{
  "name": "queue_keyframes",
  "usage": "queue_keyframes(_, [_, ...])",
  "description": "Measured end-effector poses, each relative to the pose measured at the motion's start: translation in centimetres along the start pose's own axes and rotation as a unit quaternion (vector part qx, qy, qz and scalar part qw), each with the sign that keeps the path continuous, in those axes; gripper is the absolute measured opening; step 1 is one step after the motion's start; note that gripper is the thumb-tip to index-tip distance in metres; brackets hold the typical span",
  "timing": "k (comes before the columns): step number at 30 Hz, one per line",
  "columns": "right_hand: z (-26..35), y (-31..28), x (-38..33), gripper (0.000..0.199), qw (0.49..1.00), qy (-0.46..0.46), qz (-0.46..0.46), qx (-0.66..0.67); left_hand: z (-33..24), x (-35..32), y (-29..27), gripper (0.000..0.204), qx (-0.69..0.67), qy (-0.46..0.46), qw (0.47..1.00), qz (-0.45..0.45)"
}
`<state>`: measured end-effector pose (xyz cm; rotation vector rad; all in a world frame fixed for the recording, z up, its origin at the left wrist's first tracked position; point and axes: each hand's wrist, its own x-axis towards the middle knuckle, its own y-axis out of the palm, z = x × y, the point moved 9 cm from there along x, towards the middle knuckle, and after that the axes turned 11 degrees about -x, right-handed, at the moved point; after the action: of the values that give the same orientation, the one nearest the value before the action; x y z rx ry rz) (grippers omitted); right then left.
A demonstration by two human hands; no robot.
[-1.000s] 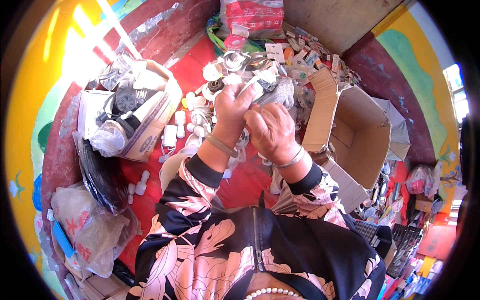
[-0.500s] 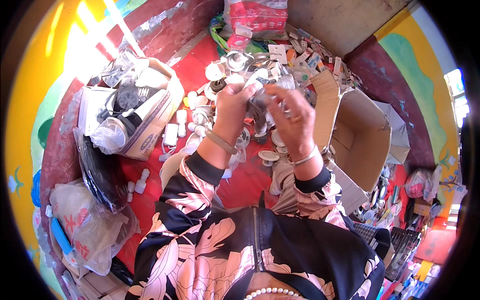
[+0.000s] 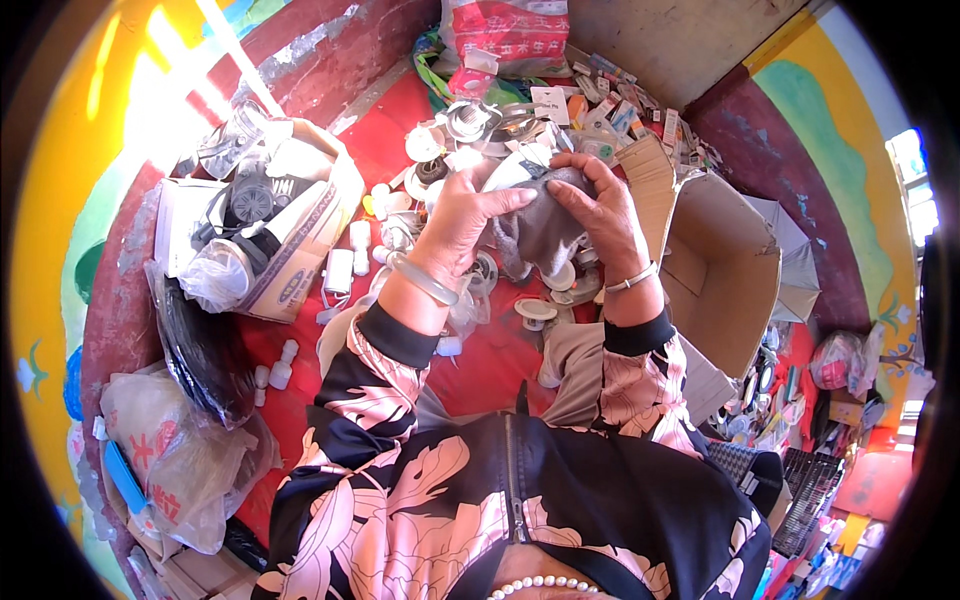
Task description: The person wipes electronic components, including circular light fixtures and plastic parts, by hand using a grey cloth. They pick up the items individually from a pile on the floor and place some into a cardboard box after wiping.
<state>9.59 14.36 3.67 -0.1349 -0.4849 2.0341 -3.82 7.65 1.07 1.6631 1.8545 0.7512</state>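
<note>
A grey cloth (image 3: 540,238) hangs between my two hands over the pile. My left hand (image 3: 455,225), with a pale bangle at the wrist, is closed on its left part, thumb on top. My right hand (image 3: 607,215), wearing a thin bracelet, pinches the upper right edge between thumb and fingers. A whitish piece (image 3: 515,172) shows just beyond the cloth, next to my left fingers; I cannot make out what it is or whether it is held. Below the cloth lies a white round lamp fitting (image 3: 536,312) on the red floor covering.
At the left stands a carton (image 3: 318,240) full of lamp parts and plastic. An open cardboard box (image 3: 722,270) is at the right. Small boxes (image 3: 625,115) are heaped at the back beside a red-and-white sack (image 3: 505,38). White fittings (image 3: 340,268) and plastic bags (image 3: 165,450) lie leftward.
My right hand has gone from loose, spread fingers to pinching the cloth's edge. The cloth, bunched before, is now spread wider between both hands.
</note>
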Motion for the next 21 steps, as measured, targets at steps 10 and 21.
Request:
queue_keyframes(10, [2.7,-2.7,-0.3,0.016,0.993,-0.081,0.018,0.079,-0.7,-0.4,-0.7,0.02,0.064,0.054,0.996,-0.019])
queue_keyframes(21, [1.2,-2.3,-0.2,0.01,0.997,-0.039,0.066,0.01,-1.3,-0.9,1.1,0.024,0.109,0.06,0.992,0.029])
